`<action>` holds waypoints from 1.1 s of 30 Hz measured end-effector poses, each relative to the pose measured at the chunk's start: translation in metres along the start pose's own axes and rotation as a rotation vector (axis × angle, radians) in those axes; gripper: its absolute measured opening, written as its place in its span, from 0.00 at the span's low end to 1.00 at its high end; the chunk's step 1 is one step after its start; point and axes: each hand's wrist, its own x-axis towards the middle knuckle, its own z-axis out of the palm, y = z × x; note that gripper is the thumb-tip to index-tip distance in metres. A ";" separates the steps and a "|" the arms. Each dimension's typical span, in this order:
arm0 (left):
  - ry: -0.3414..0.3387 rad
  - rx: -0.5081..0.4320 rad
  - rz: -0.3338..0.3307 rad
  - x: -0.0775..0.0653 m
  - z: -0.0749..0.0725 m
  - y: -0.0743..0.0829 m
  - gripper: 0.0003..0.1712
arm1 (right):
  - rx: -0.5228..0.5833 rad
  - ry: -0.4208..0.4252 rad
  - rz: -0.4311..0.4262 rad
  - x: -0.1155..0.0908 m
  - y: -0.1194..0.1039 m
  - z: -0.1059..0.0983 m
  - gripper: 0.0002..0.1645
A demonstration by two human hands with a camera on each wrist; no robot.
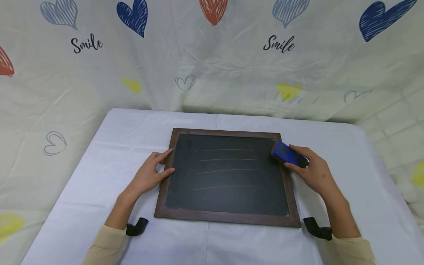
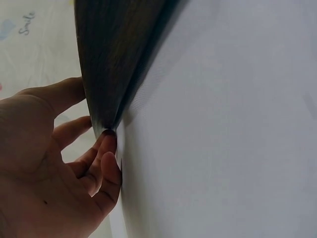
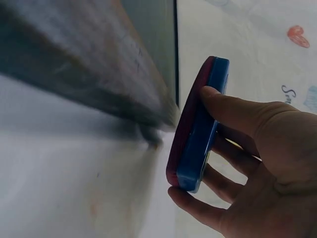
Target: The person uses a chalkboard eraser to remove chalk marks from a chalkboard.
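A chalkboard (image 1: 228, 176) in a brown wooden frame lies on the table, with several thin yellowish lines drawn across its dark surface. At its left edge, my left hand (image 1: 150, 173) grips the frame. The left wrist view shows the thumb against the frame's side (image 2: 111, 54) and other fingers curled at its lower edge. My right hand (image 1: 313, 167) holds a blue board eraser (image 1: 288, 154) over the board's upper right edge. In the right wrist view, the eraser (image 3: 200, 129) has a dark red pad facing the board, pinched between thumb and fingers.
A white cloth (image 1: 89, 176) covers the table under the board. Behind stands a pale curtain (image 1: 232, 48) printed with hearts and "Smile". Black wrist mounts (image 1: 137, 227) stick out by both sleeves.
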 end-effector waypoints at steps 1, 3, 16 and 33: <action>0.000 -0.002 0.002 0.000 0.000 0.000 0.42 | 0.002 -0.001 -0.007 0.002 -0.002 0.001 0.41; 0.002 -0.007 0.001 0.000 0.000 0.000 0.42 | -0.003 -0.003 -0.021 0.006 -0.006 0.002 0.41; 0.001 -0.024 -0.004 0.002 0.002 0.002 0.42 | -0.061 -0.077 -0.045 0.032 -0.018 0.009 0.40; -0.012 -0.020 -0.020 0.000 0.002 -0.002 0.43 | -0.055 -0.209 0.019 0.060 -0.030 0.019 0.41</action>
